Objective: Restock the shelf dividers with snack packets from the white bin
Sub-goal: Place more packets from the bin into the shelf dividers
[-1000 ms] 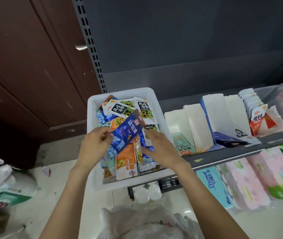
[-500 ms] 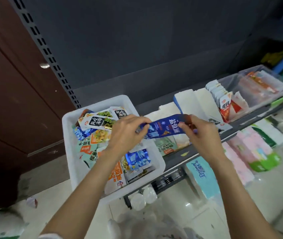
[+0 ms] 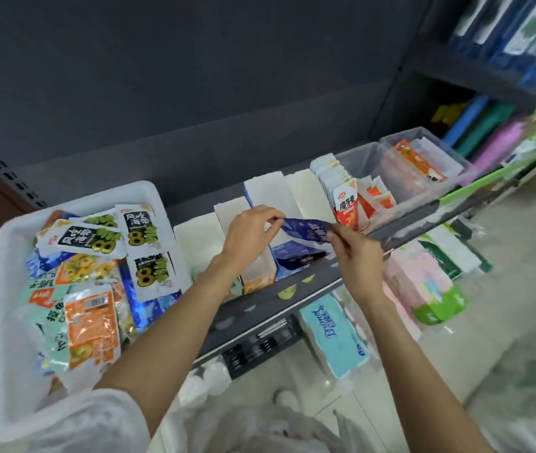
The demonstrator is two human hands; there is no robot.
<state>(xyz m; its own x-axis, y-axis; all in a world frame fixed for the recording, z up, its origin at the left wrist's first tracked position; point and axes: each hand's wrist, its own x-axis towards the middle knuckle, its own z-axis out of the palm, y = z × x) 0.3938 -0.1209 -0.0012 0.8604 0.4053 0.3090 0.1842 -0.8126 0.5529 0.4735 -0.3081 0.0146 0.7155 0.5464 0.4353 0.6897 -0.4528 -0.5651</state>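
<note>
Both hands pinch the dark blue packet (image 3: 306, 228), left hand (image 3: 250, 233) and right hand (image 3: 356, 256) at opposite ends, stretching it flat. It hangs above the blue-packet divider (image 3: 296, 256) (matching stock inside), probably to drop in upright; the white bin (image 3: 74, 194) sits well left.

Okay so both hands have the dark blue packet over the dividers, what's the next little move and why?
Probably lower the blue packet straight down into the divider slot beneath it. The left hand and right hand pinch its two ends right above that slot, where matching dark blue packets already sit, so it looks like the right compartment.
</note>
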